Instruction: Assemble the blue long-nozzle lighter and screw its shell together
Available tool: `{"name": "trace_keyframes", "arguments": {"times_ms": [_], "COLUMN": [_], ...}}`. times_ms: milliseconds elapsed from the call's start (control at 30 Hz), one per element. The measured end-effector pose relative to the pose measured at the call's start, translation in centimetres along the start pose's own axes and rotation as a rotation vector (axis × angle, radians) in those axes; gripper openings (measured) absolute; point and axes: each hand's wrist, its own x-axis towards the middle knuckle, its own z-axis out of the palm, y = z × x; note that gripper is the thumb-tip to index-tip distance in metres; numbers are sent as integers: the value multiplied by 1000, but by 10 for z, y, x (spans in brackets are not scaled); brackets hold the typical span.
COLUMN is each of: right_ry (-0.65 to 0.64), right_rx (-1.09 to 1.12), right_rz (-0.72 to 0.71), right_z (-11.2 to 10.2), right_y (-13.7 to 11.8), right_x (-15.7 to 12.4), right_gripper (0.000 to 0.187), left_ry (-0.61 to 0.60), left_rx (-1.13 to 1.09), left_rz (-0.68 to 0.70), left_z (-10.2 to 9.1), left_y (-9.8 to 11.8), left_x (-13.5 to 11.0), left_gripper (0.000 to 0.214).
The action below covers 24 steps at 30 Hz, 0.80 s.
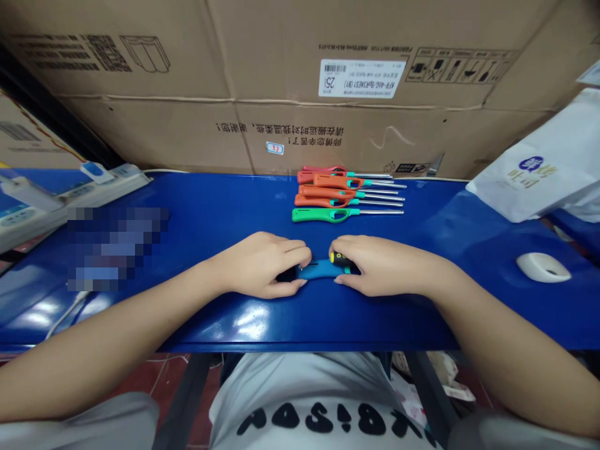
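Observation:
A blue plastic lighter body lies on the blue table right in front of me. My left hand is closed on its left end. My right hand is closed on its right end, where a yellow and black part shows between the fingers. Behind the hands, several long-nosed lighters lie in a neat row, orange ones at the back and a green one nearest me, their metal tubes pointing right.
Large cardboard boxes stand against the table's back edge. A white power strip lies at the left, beside a blurred patch. A white paper bag and a roll of tape sit at the right.

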Motion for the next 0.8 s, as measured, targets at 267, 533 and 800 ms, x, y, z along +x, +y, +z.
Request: {"name": "trace_keyframes", "arguments": {"times_ms": [267,533,800], "right_ry": [5,0,-1], "right_rx": [-3,-12,-23], "right_rz": [-6,0,-2], "right_z": [2,1,1], "right_y": [1,1,1], "right_x": [0,1,1], "right_gripper": [17,18,18], "left_ry": [9,98,101], "left_rx": [-265,-528,-556], "left_rz": [-47,-76,-76], "left_z": [1,11,11], "left_y": [-7,-16,-14], "left_x": [-1,1,2], "left_gripper": [10,9,10]}}
